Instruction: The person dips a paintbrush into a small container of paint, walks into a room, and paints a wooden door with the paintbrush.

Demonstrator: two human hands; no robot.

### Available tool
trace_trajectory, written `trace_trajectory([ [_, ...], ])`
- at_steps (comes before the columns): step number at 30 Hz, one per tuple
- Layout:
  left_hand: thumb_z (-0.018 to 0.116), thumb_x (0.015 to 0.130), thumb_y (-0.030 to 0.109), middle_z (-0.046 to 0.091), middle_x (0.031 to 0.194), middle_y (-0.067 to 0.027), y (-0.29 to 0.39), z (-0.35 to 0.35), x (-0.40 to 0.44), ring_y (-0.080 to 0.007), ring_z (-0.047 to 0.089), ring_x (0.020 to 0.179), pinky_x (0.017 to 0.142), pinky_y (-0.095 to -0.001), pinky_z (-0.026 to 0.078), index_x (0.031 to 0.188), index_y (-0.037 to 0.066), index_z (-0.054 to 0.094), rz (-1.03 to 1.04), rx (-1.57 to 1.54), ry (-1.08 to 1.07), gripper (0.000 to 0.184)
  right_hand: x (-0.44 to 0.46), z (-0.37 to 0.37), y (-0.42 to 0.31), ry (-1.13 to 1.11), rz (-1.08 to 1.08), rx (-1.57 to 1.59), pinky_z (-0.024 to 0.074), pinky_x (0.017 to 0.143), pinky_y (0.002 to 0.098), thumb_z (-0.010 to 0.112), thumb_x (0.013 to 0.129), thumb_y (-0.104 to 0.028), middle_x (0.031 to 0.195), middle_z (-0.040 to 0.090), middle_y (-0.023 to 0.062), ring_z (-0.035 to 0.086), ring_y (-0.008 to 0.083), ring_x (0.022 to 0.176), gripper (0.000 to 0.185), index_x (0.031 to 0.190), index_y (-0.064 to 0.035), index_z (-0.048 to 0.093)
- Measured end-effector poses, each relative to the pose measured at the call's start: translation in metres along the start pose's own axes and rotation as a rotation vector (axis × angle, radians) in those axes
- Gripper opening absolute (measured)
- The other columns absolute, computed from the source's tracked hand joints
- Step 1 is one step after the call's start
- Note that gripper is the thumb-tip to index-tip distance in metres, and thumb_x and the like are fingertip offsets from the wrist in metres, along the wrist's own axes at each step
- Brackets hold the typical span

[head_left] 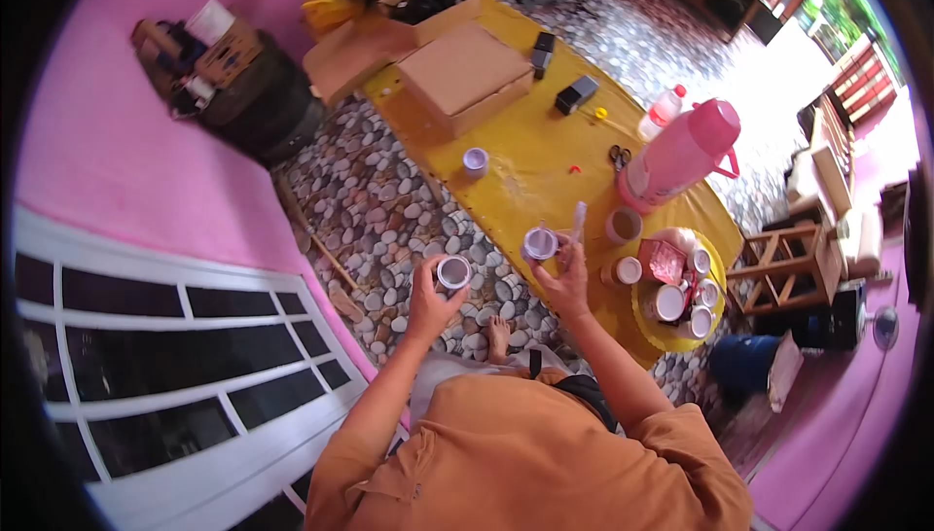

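Note:
My left hand (435, 303) is wrapped round a small pale cup (453, 272), held over the pebble-patterned floor in front of my body. At the table's near edge my right hand (567, 283) grips another small cup (541, 243), whose inside looks whitish. A thin pale stick (579, 221) stands up by the right fingers; whether it is a spoon handle I cannot tell. Beyond both hands a third small cup (475, 162) stands on the yellow tabletop. To the right of my right hand are a small cup (623, 271) and a larger mug (624, 226).
A yellow tray (646, 329) carries several cups and a pink packet (663, 262). Behind it stand a pink thermos flask (678, 157) and a bottle (662, 113). Scissors (619, 157), black boxes (577, 94) and a cardboard box (465, 74) lie farther along the yellow table (525, 195).

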State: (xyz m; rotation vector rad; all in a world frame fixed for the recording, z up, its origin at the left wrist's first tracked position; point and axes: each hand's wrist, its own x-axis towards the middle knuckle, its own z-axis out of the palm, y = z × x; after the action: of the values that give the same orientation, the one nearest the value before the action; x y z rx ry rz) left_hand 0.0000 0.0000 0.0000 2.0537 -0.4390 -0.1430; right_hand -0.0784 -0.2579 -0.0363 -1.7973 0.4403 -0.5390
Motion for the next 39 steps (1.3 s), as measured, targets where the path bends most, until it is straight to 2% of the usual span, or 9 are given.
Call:
trace_trajectory([
  [2,0.090,0.079,0.022,0.059,0.134,-0.0156,-0.010,-0.009,0.011,-0.0380,0.056,0.129,0.112,-0.0466,0.044,0.135,0.005,0.052,0.067,0.095,-0.041,0.070,-0.020,0.017,0.000,0.084,0.018,-0.012,0.0524,0.086,0.0363,0.090,0.082,-0.021,0.102,0.062,0.0061,0.063,0.0223,0.098,0.059,0.127,-0.0048,0.057],
  [3,0.090,0.079,0.022,0.059,0.134,-0.0156,-0.010,0.037,0.072,-0.0380,0.056,0.129,0.112,-0.0466,0.044,0.135,0.005,0.052,0.139,0.052,-0.024,0.070,0.037,-0.004,0.017,0.128,-0.051,-0.040,0.0524,0.086,0.0363,0.090,0.082,-0.021,0.102,0.062,0.0061,0.063,0.0223,0.098,0.059,0.127,-0.0048,0.057],
  [5,0.090,0.079,0.022,0.059,0.132,-0.0162,-0.017,0.033,0.088,-0.0380,0.056,0.128,0.112,-0.0465,0.045,0.134,0.004,0.051,0.145,0.068,-0.132,0.069,0.025,0.007,0.011,0.127,0.006,-0.212,0.0511,0.080,0.0362,0.092,0.079,-0.021,0.094,0.058,0.0046,0.060,0.0211,0.091,0.058,0.124,-0.0055,0.059],
  [12,0.091,0.077,0.020,0.059,0.132,-0.0165,-0.056,0.063,0.160,-0.0376,0.056,0.127,0.111,-0.0464,0.045,0.134,0.004,0.051,0.250,0.066,-0.293,0.071,0.029,0.047,0.028,0.237,0.198,-0.256,0.0516,0.076,0.0405,0.090,0.078,-0.030,0.092,0.054,0.0078,0.058,0.0263,0.082,0.057,0.119,-0.0087,0.057],
  [26,0.089,0.078,0.015,0.057,0.136,-0.0183,-0.096,0.084,0.232,-0.0394,0.055,0.130,0.113,-0.0481,0.044,0.138,0.003,0.049,0.379,0.021,-0.557,0.073,0.053,0.122,0.040,0.561,0.348,-0.305,0.0531,0.083,0.0458,0.088,0.077,-0.022,0.104,0.061,0.0149,0.063,0.0366,0.093,0.063,0.124,-0.0065,0.050],
  [31,0.089,0.079,0.015,0.055,0.140,-0.0195,-0.102,0.092,0.242,-0.0401,0.052,0.135,0.116,-0.0480,0.042,0.142,0.003,0.047,0.397,0.008,-0.603,0.077,0.045,0.135,0.057,0.568,0.490,-0.318,0.0528,0.084,0.0450,0.089,0.079,-0.023,0.103,0.059,0.0136,0.063,0.0351,0.095,0.064,0.124,-0.0070,0.047],
  [33,0.089,0.080,0.016,0.055,0.141,-0.0200,-0.102,0.092,0.243,-0.0406,0.052,0.135,0.116,-0.0483,0.041,0.143,0.002,0.046,0.416,0.016,-0.614,0.078,0.049,0.136,0.055,0.609,0.386,-0.297,0.0517,0.083,0.0441,0.090,0.080,-0.026,0.098,0.055,0.0127,0.060,0.0328,0.091,0.065,0.124,-0.0062,0.047],
  [37,0.089,0.081,0.017,0.051,0.143,-0.0216,-0.102,0.091,0.243,-0.0418,0.049,0.137,0.117,-0.0490,0.040,0.147,0.000,0.042,0.440,0.033,-0.619,0.083,0.043,0.129,0.041,0.614,0.422,-0.343,0.0505,0.081,0.0441,0.092,0.080,-0.030,0.098,0.054,0.0133,0.057,0.0321,0.087,0.067,0.124,-0.0047,0.047],
  [39,0.089,0.081,0.017,0.050,0.143,-0.0221,-0.101,0.086,0.239,-0.0421,0.049,0.136,0.118,-0.0489,0.040,0.149,0.000,0.041,0.445,0.037,-0.611,0.084,0.035,0.122,0.027,0.641,0.406,-0.347,0.0497,0.086,0.0383,0.091,0.082,-0.026,0.126,0.061,0.0113,0.055,0.0256,0.089,0.073,0.136,-0.0031,0.048],
])
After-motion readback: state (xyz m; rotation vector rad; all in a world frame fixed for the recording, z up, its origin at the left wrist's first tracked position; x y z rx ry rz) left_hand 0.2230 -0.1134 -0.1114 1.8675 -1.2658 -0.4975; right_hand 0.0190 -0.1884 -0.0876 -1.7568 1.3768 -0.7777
